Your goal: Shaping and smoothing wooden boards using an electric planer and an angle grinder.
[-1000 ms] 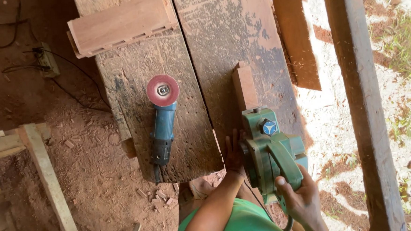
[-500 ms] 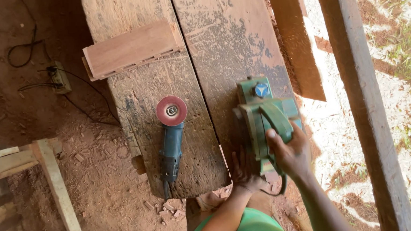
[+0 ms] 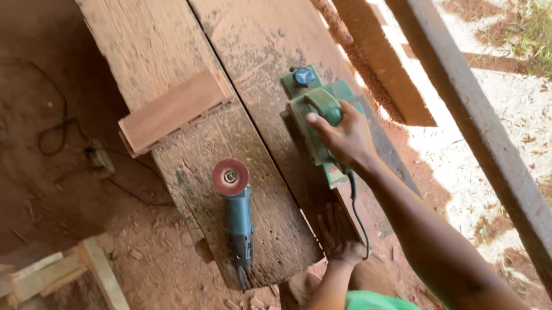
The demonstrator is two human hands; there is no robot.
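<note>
A view from above looks down on a rough wooden table (image 3: 157,48) made of two wide, worn planks lying side by side, standing on a reddish dirt floor (image 3: 33,205) strewn with wood chips. To the right of the table a long wooden beam (image 3: 475,119) slants across the picture, with sunlit ground beyond it.

On the right-hand plank sits a green electric planer (image 3: 315,118) with a blue knob at its far end. The right hand (image 3: 344,135) rests on top of it, fingers (image 3: 322,122) curled shut around the green handle in a firm grip. A dark cable runs from the back of the planer down past the forearm.

The left hand (image 3: 338,236) lies flat on the near end of the same plank, just behind the planer, fingers spread and holding nothing.

On the left-hand plank a short reddish wooden board (image 3: 173,110) lies crosswise. Nearer the person, a blue-green angle grinder (image 3: 236,207) lies along that plank, its round red disc facing up, well apart from both hands.

On the floor to the left, a small socket box (image 3: 100,159) sits with thin dark wires trailing from it. Pale wooden slats (image 3: 49,280) show at the lower left corner.
</note>
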